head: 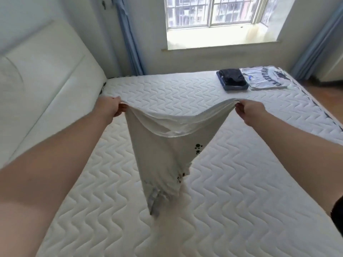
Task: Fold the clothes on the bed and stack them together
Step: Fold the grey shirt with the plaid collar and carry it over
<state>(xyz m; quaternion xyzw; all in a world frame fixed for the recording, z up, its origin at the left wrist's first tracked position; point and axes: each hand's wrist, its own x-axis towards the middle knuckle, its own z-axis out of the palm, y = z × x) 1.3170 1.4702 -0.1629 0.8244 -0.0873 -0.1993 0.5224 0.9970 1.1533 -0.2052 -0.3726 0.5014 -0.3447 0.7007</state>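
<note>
Above the mattress (232, 182), your left hand (111, 106) and right hand (250, 112) each pinched a corner of one white shirt (163, 145) (hanging, unfolded). Farther back lay two folded garments, dark clothes (232, 78) beside a printed shirt (263, 78), not yet stacked.

Your left hand (113, 106) and right hand (248, 112) hold a white shirt (163, 145) stretched between them above the bed (241, 182), and its hanging body blocks the middle; its bunched lower end reaches down to the mattress in front of you. Bare quilted mattress lies open on both sides of it and beyond it toward the window (213, 12). At the far right corner a dark folded pile (232, 78) and a folded printed shirt (265, 77) sit side by side, filling that spot. The padded headboard (46, 80) walls off your left side.
</note>
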